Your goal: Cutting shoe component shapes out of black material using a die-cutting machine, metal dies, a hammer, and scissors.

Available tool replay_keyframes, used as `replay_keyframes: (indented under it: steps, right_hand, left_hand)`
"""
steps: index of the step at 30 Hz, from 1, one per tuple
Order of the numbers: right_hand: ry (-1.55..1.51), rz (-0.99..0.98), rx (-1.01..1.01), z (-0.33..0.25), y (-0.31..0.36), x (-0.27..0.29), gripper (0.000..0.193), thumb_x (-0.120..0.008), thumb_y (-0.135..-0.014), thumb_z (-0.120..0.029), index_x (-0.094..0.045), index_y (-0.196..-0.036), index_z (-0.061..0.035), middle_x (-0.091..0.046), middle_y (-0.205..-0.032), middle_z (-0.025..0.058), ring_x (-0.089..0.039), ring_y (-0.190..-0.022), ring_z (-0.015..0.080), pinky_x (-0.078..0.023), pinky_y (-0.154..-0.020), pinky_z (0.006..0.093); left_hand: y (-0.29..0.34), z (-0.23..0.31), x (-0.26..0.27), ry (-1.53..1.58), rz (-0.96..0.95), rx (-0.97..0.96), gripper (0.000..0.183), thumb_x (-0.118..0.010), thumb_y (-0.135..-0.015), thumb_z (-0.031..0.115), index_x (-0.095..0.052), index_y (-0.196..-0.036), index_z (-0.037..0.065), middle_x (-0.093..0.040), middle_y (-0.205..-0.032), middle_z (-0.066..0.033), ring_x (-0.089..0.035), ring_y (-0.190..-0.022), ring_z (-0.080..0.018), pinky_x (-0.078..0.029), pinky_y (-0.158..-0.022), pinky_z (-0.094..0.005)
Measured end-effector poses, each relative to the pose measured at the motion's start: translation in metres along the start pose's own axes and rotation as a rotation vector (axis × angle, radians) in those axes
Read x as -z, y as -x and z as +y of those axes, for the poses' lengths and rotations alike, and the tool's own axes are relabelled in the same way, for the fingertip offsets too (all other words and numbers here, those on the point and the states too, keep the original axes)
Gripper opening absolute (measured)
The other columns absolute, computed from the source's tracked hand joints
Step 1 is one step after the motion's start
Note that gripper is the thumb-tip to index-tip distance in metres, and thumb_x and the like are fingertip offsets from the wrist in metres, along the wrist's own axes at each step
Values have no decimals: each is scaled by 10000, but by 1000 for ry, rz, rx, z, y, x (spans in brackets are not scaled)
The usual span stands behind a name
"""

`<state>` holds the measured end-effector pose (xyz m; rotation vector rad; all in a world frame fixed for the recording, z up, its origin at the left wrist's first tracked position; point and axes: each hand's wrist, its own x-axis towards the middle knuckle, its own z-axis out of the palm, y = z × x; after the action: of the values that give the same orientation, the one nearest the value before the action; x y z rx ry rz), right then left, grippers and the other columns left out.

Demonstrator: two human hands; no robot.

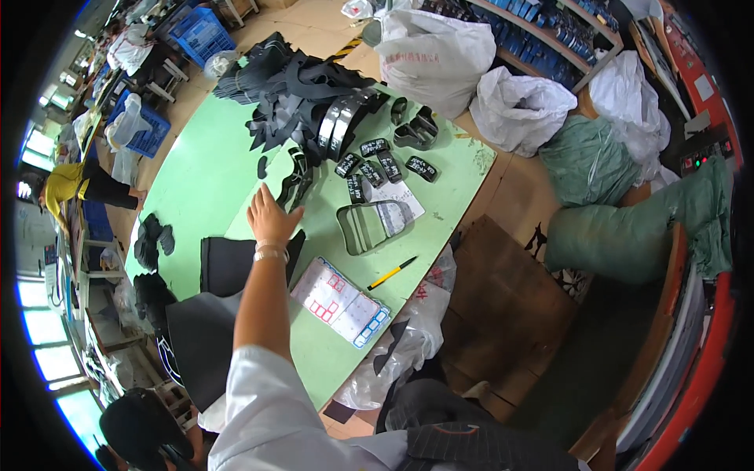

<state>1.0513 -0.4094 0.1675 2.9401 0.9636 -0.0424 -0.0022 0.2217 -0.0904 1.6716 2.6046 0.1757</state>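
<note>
My left hand reaches out over the pale green table, fingers stretched and thumb apart, with nothing seen in it. A bracelet circles its wrist. Just beyond the fingertips lies a small black oval piece. Right of the hand are curved black metal forms, close to the thumb but apart from it. Several small black blocks with white writing stand further right. Nearer me lie a rounded, open metal frame, a printed sheet with red boxes and a yellow-and-black pen. My right hand is out of view.
A heap of black cut pieces covers the table's far end. Black sheets lie by my forearm. White sacks and green sacks stand on the floor to the right. Another person is at the far left.
</note>
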Motion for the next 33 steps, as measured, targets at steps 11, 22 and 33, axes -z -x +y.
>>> replay_keyframes:
  steps: [11,22,33]
  right_hand:
    - [-34,84,-223,-132,124,-143,821,-734,-740,-281,-326,-1378,35,-508,-1233,304,-529,-1137,450,-458,-962,501]
    - [100,90,-227,-132,123,-145,896,-732,-712,-264,-294,-1420,67,-448,-1330,324,-447,-1255,441,-379,-1069,453]
    - [85,183,-264,-162,131,-155,689,-731,-672,-206,-449,-1265,4,-551,-1142,265,-525,-1098,461,-419,-956,500]
  left_hand:
    - [-64,76,-32,140,-76,51,595,-794,-632,274,-545,-1108,18,-656,-1066,-222,-629,-1009,-393,-503,-884,-446]
    - [89,156,164,626,163,-375,429,-819,-697,158,-587,-1018,-5,-688,-875,-133,-671,-756,-210,-523,-694,-321]
    - [270,-3,3,226,-326,177,567,-817,-622,179,-526,-1071,-10,-613,-1069,-225,-591,-999,-419,-475,-865,-460]
